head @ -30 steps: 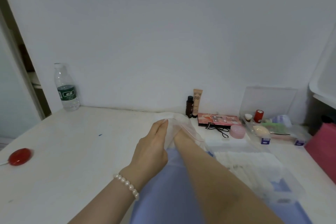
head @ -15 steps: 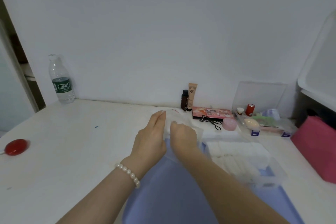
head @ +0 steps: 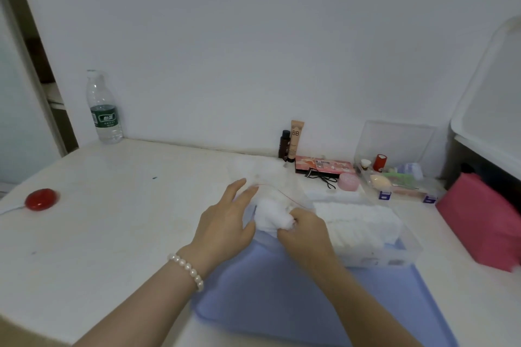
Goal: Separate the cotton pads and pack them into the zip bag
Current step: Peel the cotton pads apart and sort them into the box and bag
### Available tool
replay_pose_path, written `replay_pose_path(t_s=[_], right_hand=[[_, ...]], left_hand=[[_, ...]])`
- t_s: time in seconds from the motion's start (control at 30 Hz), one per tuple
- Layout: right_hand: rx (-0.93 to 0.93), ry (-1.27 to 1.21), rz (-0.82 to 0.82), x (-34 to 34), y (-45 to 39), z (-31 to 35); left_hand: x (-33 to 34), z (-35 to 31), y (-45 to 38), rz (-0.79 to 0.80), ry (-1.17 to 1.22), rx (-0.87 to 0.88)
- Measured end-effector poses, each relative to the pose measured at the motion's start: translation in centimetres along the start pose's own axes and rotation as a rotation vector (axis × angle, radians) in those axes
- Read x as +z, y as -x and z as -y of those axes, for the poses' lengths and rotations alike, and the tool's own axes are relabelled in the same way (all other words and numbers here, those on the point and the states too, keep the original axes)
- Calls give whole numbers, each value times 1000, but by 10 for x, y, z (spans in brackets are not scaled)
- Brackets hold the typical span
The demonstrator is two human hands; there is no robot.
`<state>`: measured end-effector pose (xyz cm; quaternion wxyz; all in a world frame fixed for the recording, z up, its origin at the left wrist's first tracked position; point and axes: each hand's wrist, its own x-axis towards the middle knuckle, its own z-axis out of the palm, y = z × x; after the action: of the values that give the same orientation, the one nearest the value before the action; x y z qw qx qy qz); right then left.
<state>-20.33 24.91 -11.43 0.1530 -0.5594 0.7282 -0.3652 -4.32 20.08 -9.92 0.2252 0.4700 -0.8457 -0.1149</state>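
The right hand hides the lower pads, and the pink box at 3 o'clock runs off-frame.

One water bottle, one zip bag, two hands. Two clear boxes, one red button, one palette.

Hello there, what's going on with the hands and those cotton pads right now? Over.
Left hand open, steadying the zip bag. Right hand gripping a wad of cotton pads at the bag's mouth. More pads in the clear box alongside. Nothing in the way.
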Motion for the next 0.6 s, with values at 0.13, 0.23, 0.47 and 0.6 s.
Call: replay_pose_path(t_s=[0.13,0.23,0.47,0.6], right_hand=[[218,-287,43,7,6,-5],[337,-591,135,10,14,-1],[491,-902,201,4,26,7],[470,-784,177,3,29,0]], left_hand=[[-4,6,7,20,93,-36],[-3,7,12,22,141,-46],[12,0,28,-256,146,-30],[29,-6,36,-361,187,43]])
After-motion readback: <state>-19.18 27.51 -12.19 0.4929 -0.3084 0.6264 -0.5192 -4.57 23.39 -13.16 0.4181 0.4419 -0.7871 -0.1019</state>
